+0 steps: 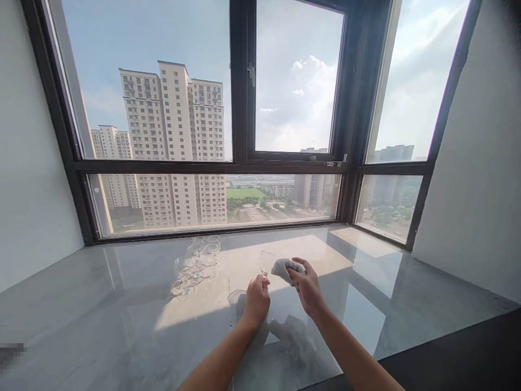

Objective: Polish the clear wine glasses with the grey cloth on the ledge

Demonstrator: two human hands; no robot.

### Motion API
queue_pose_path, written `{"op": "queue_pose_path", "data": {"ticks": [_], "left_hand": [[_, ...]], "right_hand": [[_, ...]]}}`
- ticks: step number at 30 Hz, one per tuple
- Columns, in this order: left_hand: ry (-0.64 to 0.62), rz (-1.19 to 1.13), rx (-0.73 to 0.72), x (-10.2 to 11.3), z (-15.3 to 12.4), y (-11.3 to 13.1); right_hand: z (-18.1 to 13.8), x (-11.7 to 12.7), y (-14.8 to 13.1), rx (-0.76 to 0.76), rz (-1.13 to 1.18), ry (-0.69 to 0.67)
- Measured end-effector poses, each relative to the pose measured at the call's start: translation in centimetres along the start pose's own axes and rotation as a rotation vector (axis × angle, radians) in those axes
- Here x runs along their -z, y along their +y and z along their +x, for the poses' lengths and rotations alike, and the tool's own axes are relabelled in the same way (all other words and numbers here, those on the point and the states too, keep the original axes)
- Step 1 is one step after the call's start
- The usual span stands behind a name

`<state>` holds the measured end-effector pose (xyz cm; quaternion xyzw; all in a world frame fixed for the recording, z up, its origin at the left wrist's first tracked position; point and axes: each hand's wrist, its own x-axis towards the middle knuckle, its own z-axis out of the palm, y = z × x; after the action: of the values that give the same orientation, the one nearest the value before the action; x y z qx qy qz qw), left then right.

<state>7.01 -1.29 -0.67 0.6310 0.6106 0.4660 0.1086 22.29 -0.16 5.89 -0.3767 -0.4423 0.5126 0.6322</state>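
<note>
My left hand (258, 298) is closed around the lower part of a clear wine glass (266, 262), holding it upright above the sill. Its base is hidden by my fingers. Just right of the glass, my right hand (308, 285) grips a bunched grey cloth (284, 270) between thumb and fingers. The cloth is close to the bowl's right side; whether they touch, I cannot tell. To the left, several clear stemmed glasses (196, 263) stand upright in a group on the sill.
The glossy grey stone sill (122, 320) carries bright sun patches and shadows. Dark window frames (211, 167) rise behind it, with a handle (251, 73) on the middle pane. A white wall (468, 217) bounds the right side. The sill's front edge (448, 339) drops off at lower right.
</note>
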Motion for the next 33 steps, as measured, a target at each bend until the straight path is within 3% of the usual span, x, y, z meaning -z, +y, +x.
{"op": "queue_pose_path", "data": {"ticks": [3,10,13,16,19,23,27,31,33], "left_hand": [[-0.029,0.007,-0.043,0.2,0.1,-0.1],[-0.173,-0.123,-0.116,-0.4,0.1,0.4],[-0.280,-0.367,-0.056,-0.9,0.1,0.3],[-0.289,-0.583,-0.011,-0.9,0.1,0.5],[-0.266,-0.699,0.047,0.0,0.2,1.1],[-0.168,-0.879,0.183,1.2,0.4,1.6],[-0.134,-1.089,0.282,0.9,0.7,1.3],[-0.129,-1.089,0.269,0.3,1.1,0.7],[-0.104,-0.986,0.233,0.2,1.3,0.4]], "right_hand": [[0.8,-0.7,-0.7,0.015,0.125,0.009],[0.5,1.4,-0.6,0.384,-0.366,0.247],[0.9,3.1,0.8,0.385,-0.426,0.366],[1.3,4.2,2.7,0.308,-0.421,0.398],[1.3,4.5,3.9,0.279,-0.395,0.272],[0.8,4.3,4.5,0.227,-0.387,0.008],[-0.1,3.7,4.8,0.096,-0.277,-0.199],[-0.9,3.2,4.5,-0.043,-0.103,-0.341],[-0.8,3.3,4.1,-0.094,0.041,-0.344]]}}
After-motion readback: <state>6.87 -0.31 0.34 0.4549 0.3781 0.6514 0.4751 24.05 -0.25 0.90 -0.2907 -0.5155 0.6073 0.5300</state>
